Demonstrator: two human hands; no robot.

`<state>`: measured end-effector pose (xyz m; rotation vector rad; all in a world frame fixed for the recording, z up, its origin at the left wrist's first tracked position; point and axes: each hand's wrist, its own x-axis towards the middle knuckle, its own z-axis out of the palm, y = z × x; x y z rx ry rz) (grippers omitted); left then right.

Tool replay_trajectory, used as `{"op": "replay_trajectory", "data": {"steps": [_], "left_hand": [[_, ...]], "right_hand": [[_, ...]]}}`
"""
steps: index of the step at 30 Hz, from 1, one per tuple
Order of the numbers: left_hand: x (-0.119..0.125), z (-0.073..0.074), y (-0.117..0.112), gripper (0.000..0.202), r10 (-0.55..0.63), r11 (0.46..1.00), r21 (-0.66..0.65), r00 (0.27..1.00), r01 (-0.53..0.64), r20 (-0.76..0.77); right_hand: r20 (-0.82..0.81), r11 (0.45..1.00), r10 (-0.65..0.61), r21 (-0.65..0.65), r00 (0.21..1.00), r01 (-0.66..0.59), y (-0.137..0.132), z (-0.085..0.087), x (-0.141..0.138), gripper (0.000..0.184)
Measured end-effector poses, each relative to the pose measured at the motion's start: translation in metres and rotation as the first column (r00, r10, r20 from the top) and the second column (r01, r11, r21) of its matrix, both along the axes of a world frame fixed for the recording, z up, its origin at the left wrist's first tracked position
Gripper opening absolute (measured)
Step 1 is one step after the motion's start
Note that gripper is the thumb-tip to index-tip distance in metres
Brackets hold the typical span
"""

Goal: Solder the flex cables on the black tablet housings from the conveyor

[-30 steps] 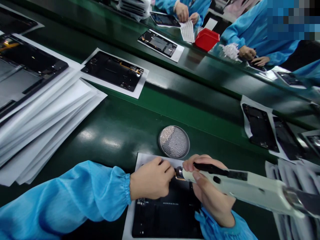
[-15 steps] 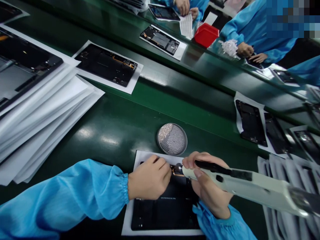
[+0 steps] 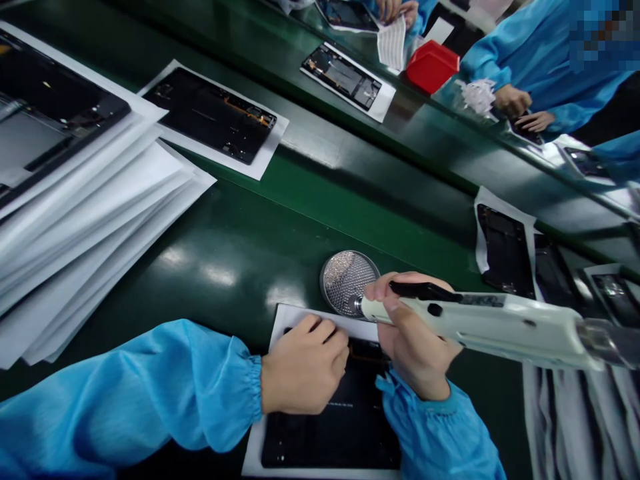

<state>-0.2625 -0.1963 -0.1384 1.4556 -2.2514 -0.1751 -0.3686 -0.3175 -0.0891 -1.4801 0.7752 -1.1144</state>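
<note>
My right hand (image 3: 417, 333) is wrapped round a pale electric screwdriver (image 3: 505, 323) with a black lever. Its tip reaches the near right part of a round metal dish (image 3: 345, 277) holding many tiny silvery screws. Bent fingers of my left hand (image 3: 307, 367) rest on the upper part of a black tablet housing (image 3: 335, 433); whether they hold something small is hidden. Under the housing lies a white sheet (image 3: 255, 433), and an orange-brown strip (image 3: 367, 350) shows near its top edge.
A stack of white sheets (image 3: 110, 220) with a housing on top stands at left. Another housing (image 3: 215, 117) lies on the bench beyond. More housings (image 3: 505, 250) and sheets are at right. Across the line, co-workers in blue sleeves work near a red bin (image 3: 433, 67).
My right hand has lifted the screwdriver off the housing and brought its tip up to the screw dish. My left hand stays on the housing. The view has shifted slightly.
</note>
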Motion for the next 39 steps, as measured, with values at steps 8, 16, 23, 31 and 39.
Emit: {"op": "replay_trajectory", "data": {"steps": [8,16,23,31,39], "left_hand": [[0.001,-0.003,0.0,0.029,-0.041,0.999,-0.022,0.999,0.041,0.02],[0.001,-0.002,-0.001,0.031,-0.055,0.998,-0.019,0.998,0.055,0.021],[0.002,-0.004,-0.001,0.028,-0.03,0.998,-0.052,0.999,0.031,0.014],[0.002,-0.008,-0.002,0.019,0.015,0.995,-0.095,0.999,-0.019,-0.051],[0.002,-0.007,-0.003,0.018,-0.002,0.996,-0.086,1.0,-0.001,-0.031]], "right_hand": [[0.038,0.999,-0.03,0.025,0.999,0.029,-0.003,0.001,0.003,0.022],[0.024,0.998,-0.062,0.03,0.998,0.062,-0.003,-0.001,0.003,0.021],[0.034,1.0,-0.023,0.012,0.999,0.022,-0.003,-0.002,0.005,0.019],[0.116,0.997,0.069,-0.023,0.991,-0.067,0.018,0.026,-0.02,0.03],[0.029,0.992,0.129,-0.015,0.991,-0.129,0.035,0.008,-0.03,0.03]]}}
